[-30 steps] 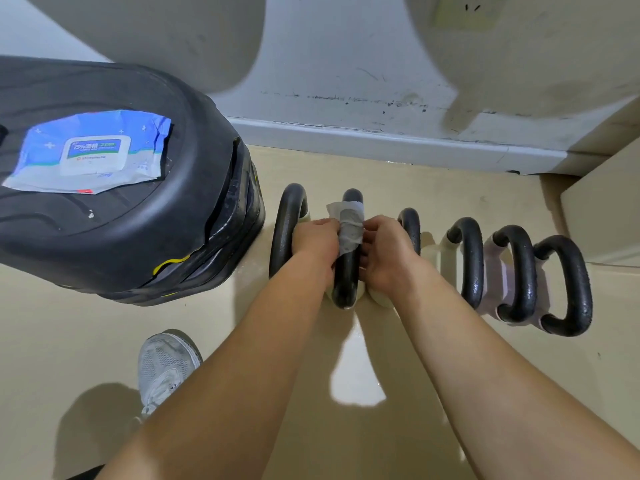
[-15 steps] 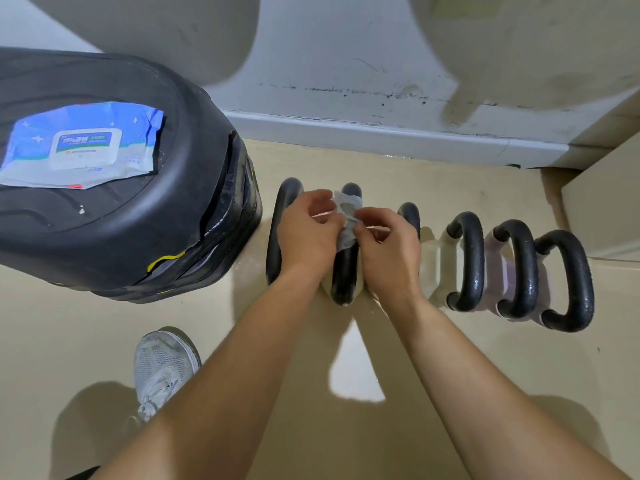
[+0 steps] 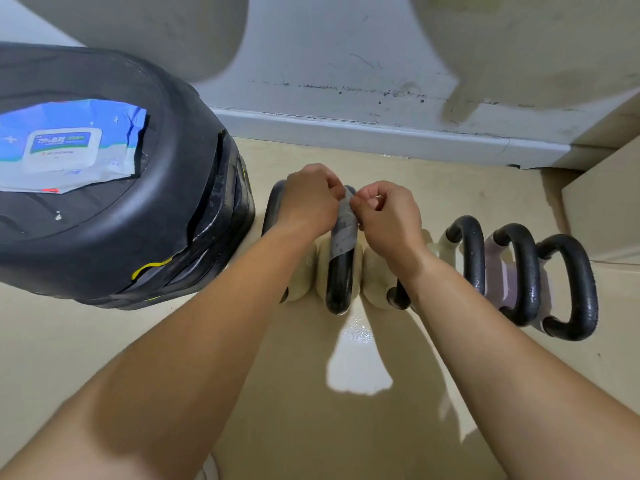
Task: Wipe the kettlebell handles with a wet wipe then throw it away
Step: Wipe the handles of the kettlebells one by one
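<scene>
Several kettlebells stand in a row on the beige floor, each with a black handle. A grey wet wipe (image 3: pixel 343 230) lies draped over the top of the second handle from the left (image 3: pixel 340 282). My left hand (image 3: pixel 308 199) and my right hand (image 3: pixel 389 216) pinch the wipe's upper end from either side, over that handle. The leftmost handle (image 3: pixel 272 206) is mostly hidden behind my left hand. Three more handles (image 3: pixel 519 271) stand free to the right.
A large black tyre-like object (image 3: pixel 138 220) sits at the left with a blue and white pack of wet wipes (image 3: pixel 65 147) on top. A grey wall and skirting board (image 3: pixel 381 133) run behind the row. A beige box edge (image 3: pixel 606 202) stands at the right.
Both hands shifted from gripping the handle's sides to pinching the wipe at its top, and the wipe now lies spread flat along the handle. The view moved closer.
</scene>
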